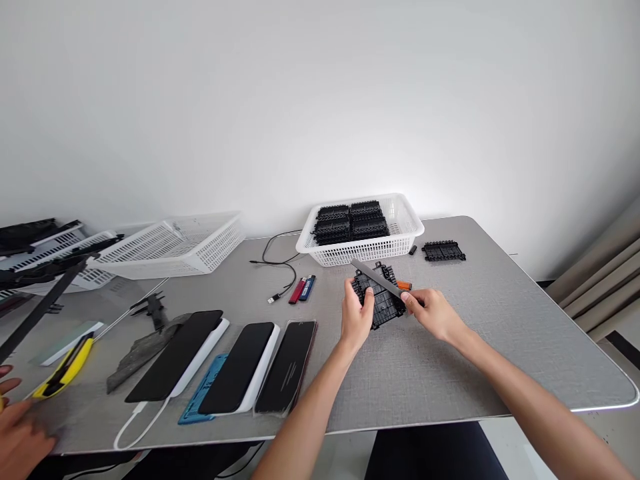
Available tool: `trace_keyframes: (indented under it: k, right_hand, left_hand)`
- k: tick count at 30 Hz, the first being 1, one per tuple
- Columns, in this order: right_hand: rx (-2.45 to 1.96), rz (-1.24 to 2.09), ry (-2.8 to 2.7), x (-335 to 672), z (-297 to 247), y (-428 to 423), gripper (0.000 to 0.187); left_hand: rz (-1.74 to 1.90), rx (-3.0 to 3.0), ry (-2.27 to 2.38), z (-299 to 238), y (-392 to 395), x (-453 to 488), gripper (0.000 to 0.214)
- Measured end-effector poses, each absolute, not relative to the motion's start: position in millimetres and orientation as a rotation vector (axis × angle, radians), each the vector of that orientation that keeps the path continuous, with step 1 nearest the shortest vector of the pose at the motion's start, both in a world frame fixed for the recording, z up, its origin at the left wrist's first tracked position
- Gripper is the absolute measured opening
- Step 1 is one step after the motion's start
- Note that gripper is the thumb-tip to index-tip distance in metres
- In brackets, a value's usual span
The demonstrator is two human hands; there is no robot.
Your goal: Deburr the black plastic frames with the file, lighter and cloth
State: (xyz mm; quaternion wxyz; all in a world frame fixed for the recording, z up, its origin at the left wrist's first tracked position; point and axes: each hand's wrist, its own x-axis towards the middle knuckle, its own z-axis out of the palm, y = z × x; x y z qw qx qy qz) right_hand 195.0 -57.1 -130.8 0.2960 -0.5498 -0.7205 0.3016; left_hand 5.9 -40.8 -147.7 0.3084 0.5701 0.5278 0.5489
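Note:
My left hand [357, 313] grips a black ribbed plastic part [384, 308] by its left side, thumb on top, just above the table. In my right hand [433, 313], pinched between thumb and fingers, is a flat grey file [376, 275] that lies slantwise across the part. Something orange [404, 285] shows behind the part near my right fingers; its kind is mostly hidden. Beyond my hands stands a white basket [360, 253] with stacks of similar black parts [350, 223]. One more black part [443, 251] lies flat to the right of the basket.
A red lighter [297, 291], a blue lighter [307, 288] and a black USB cable [285, 263] lie left of my hands. Several phones [285, 367] rest nearer the front. A co-worker's hand [23, 427], a yellow utility knife [67, 367] and another white basket [200, 250] are at left.

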Motion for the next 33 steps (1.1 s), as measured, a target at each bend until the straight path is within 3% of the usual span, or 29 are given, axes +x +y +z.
trace_keyframes:
  k: [7, 23, 28, 33]
  right_hand:
    - [-1.643, 0.604, -1.865, 193.9, -127.5, -61.1, 0.053]
    - [-1.504, 0.696, -1.839, 195.2, -125.8, -61.8, 0.055]
    - [-1.279, 1.010, -1.680, 197.3, -121.0, -60.6, 0.053]
    - [-1.226, 1.251, -1.447, 199.3, -119.2, -56.7, 0.051]
  left_hand:
    - [1.456, 1.511, 1.419, -144.5, -40.7, 6.0, 0.030]
    - [1.498, 1.545, 1.470, -144.4, -41.9, 3.3, 0.028]
    - [1.542, 1.584, 1.397, -146.1, -42.2, 3.6, 0.031]
    - [1.696, 1.553, 1.020, -146.7, -40.5, 3.2, 0.025]
